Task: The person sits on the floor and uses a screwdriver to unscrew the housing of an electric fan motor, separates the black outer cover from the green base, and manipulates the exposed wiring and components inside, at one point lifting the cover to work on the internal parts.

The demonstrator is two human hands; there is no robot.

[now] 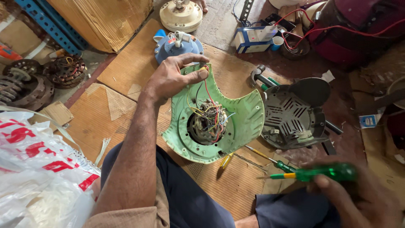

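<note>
Right hand (pixel 358 198) sits nearest the lens, low right and blurred, fingers closed round a green screwdriver (pixel 325 172) with its shaft pointing left; tip hangs off to the right of the housing, not touching it; left hand (pixel 175 76) pinches the top edge of the green housing (pixel 244 116), thumb on the inner face, fingers curled behind, gripping it tilted up from the cardboard mat (pixel 126 76); housing rests between the knees, just beyond the dark trousers (pixel 185 198); bundle of red, yellow, blue and white wires (pixel 210 120) fills its round centre, one red lead running up toward the thumb.

Risks, as judgement: grip is a pinch on a thin rim, so the housing could slip or swing if pushed by the tool; loose wires sit right where a tool would go, so a careless tip could snag or nick one; blur on the right hand suggests quick motion, which makes a miss more likely.

Outward: second small screwdriver (pixel 270 160) and a yellow piece (pixel 226 160) lie on the mat just below the housing; grey vented cover (pixel 293 114) just right of it; hammer (pixel 263 80) above that; blue motor part (pixel 177 46) beyond the left hand; cream disc (pixel 181 14) further up; red-printed plastic bag (pixel 38 169) at lower left; coil windings (pixel 65 69) at far left.
</note>
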